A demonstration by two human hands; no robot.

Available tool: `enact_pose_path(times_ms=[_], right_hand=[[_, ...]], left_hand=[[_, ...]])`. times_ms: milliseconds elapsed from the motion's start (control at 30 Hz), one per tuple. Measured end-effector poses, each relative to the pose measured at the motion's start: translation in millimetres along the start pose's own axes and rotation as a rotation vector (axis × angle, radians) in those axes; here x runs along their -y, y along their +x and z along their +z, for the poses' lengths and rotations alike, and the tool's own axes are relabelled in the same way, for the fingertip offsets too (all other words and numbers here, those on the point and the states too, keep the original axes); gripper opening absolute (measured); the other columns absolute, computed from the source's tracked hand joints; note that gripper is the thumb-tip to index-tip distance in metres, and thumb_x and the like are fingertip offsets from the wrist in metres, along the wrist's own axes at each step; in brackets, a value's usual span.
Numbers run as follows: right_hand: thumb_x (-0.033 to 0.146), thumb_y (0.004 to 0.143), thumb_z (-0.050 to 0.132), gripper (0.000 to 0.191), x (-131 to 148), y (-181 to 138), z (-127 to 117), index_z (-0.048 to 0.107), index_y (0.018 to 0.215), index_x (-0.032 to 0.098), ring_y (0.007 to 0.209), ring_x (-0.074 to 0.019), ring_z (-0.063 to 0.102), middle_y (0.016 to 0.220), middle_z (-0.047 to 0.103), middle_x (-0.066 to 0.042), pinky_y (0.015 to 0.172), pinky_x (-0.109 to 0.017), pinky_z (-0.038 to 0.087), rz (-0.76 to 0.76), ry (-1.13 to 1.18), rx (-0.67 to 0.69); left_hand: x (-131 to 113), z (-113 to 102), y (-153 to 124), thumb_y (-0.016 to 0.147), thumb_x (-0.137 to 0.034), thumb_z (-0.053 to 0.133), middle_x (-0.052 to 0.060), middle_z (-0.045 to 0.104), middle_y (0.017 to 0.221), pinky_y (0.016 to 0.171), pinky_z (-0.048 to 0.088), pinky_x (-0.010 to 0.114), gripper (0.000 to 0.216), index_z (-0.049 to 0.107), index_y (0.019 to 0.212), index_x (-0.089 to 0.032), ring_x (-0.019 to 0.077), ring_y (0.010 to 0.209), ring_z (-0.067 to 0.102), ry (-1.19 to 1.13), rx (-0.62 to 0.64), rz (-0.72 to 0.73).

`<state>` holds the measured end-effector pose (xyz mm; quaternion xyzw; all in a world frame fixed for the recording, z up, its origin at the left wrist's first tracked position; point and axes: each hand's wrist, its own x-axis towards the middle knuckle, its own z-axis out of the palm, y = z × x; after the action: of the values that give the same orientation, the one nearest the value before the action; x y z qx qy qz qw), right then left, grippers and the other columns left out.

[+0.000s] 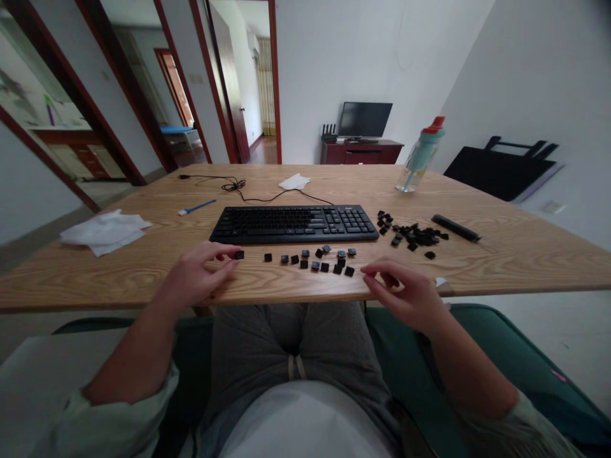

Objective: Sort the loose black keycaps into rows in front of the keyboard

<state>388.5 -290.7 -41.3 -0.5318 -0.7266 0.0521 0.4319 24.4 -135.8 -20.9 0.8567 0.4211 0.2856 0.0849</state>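
A black keyboard (pixel 293 224) lies on the wooden table (pixel 501 254) in front of me. Several loose black keycaps (pixel 315 259) sit in a rough row between the keyboard and the table's near edge. My left hand (pixel 200 277) rests at the left end of that row, its fingertips pinching one keycap (pixel 239 255). My right hand (pixel 405 294) hovers at the table's near edge, right of the row, with a small dark keycap (pixel 392 280) partly hidden under its curled fingers. A pile of more keycaps (pixel 413 234) lies right of the keyboard.
A long black bar (pixel 456 228) lies beyond the pile. A water bottle (pixel 422 156) stands at the back right. White tissues (pixel 105 230), a blue pen (pixel 196 207), a cable (pixel 238 186) and a crumpled paper (pixel 294 182) lie left and behind the keyboard.
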Motion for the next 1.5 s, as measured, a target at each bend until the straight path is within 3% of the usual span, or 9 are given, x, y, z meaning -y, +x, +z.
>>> enact_pose_path(times_ms=[200, 333, 500, 700, 833, 1000, 1167, 1367, 1500], right_hand=[[0.016, 0.090, 0.061, 0.023, 46.1, -19.9, 26.4, 0.065, 0.111, 0.025, 0.076, -0.0166, 0.064, 0.087, 0.070, -0.004, 0.064, -0.029, 0.049, -0.213, 0.070, 0.174], [0.016, 0.091, 0.060, 0.023, 42.7, -22.8, 15.9, 0.066, 0.110, 0.027, 0.078, -0.0175, 0.066, 0.088, 0.071, -0.004, 0.067, -0.030, 0.052, -0.172, 0.016, 0.107], [0.026, 0.094, 0.059, 0.015, 7.0, -29.7, -32.6, 0.071, 0.103, 0.024, 0.065, -0.0158, 0.061, 0.085, 0.071, -0.006, 0.058, -0.030, 0.049, 0.026, -0.098, 0.026], [0.056, 0.089, 0.059, 0.041, -69.8, -18.0, -105.4, 0.074, 0.099, 0.020, 0.047, -0.0154, 0.047, 0.053, 0.053, -0.001, 0.046, -0.029, 0.035, 0.353, -0.326, -0.064], [0.049, 0.091, 0.057, 0.038, -125.3, 22.2, -136.3, 0.076, 0.104, 0.019, 0.058, -0.0198, 0.058, 0.073, 0.069, -0.010, 0.054, -0.033, 0.042, 0.484, -0.515, 0.028], [0.027, 0.089, 0.060, 0.030, -168.9, 68.4, -154.9, 0.077, 0.112, 0.016, 0.080, -0.0229, 0.068, 0.103, 0.076, -0.013, 0.069, -0.032, 0.051, 0.634, -0.630, 0.246], [0.024, 0.082, 0.065, 0.039, -194.1, 76.4, -168.4, 0.076, 0.118, 0.016, 0.071, -0.0225, 0.068, 0.095, 0.078, -0.011, 0.060, -0.031, 0.052, 0.752, -0.576, 0.425], [0.022, 0.083, 0.063, 0.032, -204.0, 75.2, -163.6, 0.079, 0.111, 0.017, 0.080, -0.0209, 0.068, 0.099, 0.079, -0.009, 0.071, -0.029, 0.051, 0.667, -0.558, 0.469], [0.017, 0.081, 0.062, 0.037, -199.3, 77.8, -160.4, 0.078, 0.115, 0.017, 0.073, -0.0195, 0.067, 0.088, 0.079, -0.007, 0.068, -0.028, 0.049, 0.661, -0.603, 0.510]], left_hand=[[-65.9, 27.5, -14.2, 0.094, -0.038, 0.055, 0.007, 0.076, 0.105, 0.093, 0.053, 0.038, 0.027, 0.074, 0.109, -0.025, 0.0229, 0.101, 0.067, -0.106, 0.098, 0.323], [-66.5, 38.5, -0.3, 0.095, -0.036, 0.051, 0.010, 0.075, 0.105, 0.091, 0.052, 0.043, 0.031, 0.075, 0.109, -0.022, 0.0269, 0.100, 0.067, 0.100, 0.116, 0.277], [-33.6, 25.6, 7.0, 0.092, -0.038, 0.047, 0.010, 0.075, 0.110, 0.094, 0.051, 0.042, 0.038, 0.074, 0.113, -0.021, 0.0274, 0.102, 0.066, 0.148, 0.139, 0.192], [0.7, 5.8, 12.8, 0.088, -0.044, 0.043, 0.009, 0.074, 0.108, 0.093, 0.052, 0.039, 0.044, 0.078, 0.107, -0.023, 0.0275, 0.100, 0.066, 0.205, 0.184, 0.084], [11.1, 6.1, 20.7, 0.089, -0.048, 0.042, 0.010, 0.073, 0.108, 0.092, 0.052, 0.040, 0.049, 0.077, 0.111, -0.022, 0.0278, 0.098, 0.067, 0.199, 0.180, 0.057], [14.4, 10.6, 21.0, 0.091, -0.049, 0.042, 0.010, 0.072, 0.109, 0.093, 0.052, 0.037, 0.051, 0.075, 0.117, -0.021, 0.0267, 0.099, 0.067, 0.172, 0.146, 0.049], [10.5, 8.8, 16.2, 0.093, -0.047, 0.043, 0.010, 0.070, 0.112, 0.090, 0.053, 0.038, 0.053, 0.065, 0.132, -0.019, 0.0251, 0.095, 0.066, 0.103, 0.108, 0.019], [8.2, 8.7, 14.7, 0.092, -0.045, 0.046, 0.008, 0.069, 0.114, 0.094, 0.051, 0.038, 0.041, 0.069, 0.121, -0.026, 0.0267, 0.100, 0.066, 0.097, 0.068, 0.020], [10.4, 8.7, 13.7, 0.093, -0.047, 0.045, 0.008, 0.068, 0.113, 0.094, 0.051, 0.039, 0.043, 0.069, 0.119, -0.024, 0.0268, 0.099, 0.066, 0.120, 0.071, 0.027]])
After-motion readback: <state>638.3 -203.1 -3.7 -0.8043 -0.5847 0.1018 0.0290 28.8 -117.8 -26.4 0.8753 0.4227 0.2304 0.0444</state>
